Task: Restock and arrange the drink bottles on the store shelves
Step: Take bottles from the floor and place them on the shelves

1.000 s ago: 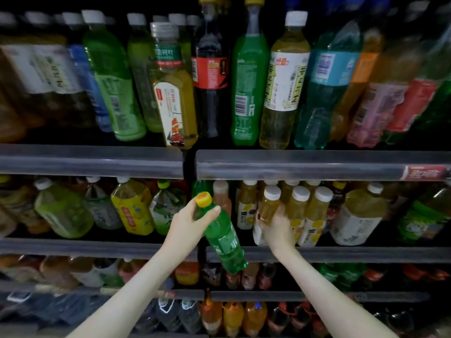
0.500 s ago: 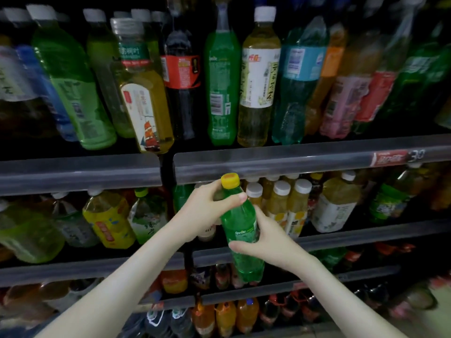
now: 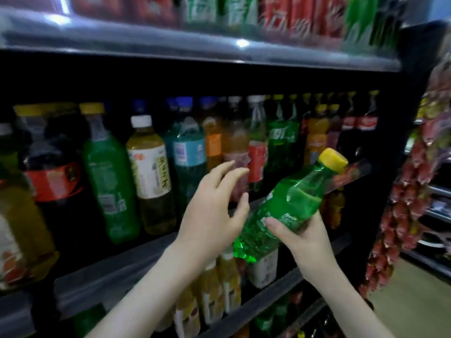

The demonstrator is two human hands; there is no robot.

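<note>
head view: a green sprite bottle [image 3: 292,201] sits right of centre in the frame, tilted, with its yellow cap [image 3: 333,158] pointing to the upper right and its base down towards the centre. the right hand [image 3: 302,237] has its grip wrapped round the lower body of the bottle, thumb across the front near the label, and holds it in the air in front of the shelves. the left hand [image 3: 210,211] is at centre, just left of the bottle. its grip is wide open, fingers spread and reaching towards the shelved bottles, with nothing in it.

behind the hands, a row of large bottles stands on the middle shelf [image 3: 122,269]: a dark cola bottle [image 3: 56,186] at left, then a green bottle [image 3: 109,181], a white-capped tea bottle [image 3: 151,172] and a teal bottle [image 3: 188,154]. small yellow drink bottles [image 3: 219,289] stand on the shelf below, under the hands. the top shelf [image 3: 195,52] is blurred. packets of red snacks [image 3: 415,203] hang along the right edge.
</note>
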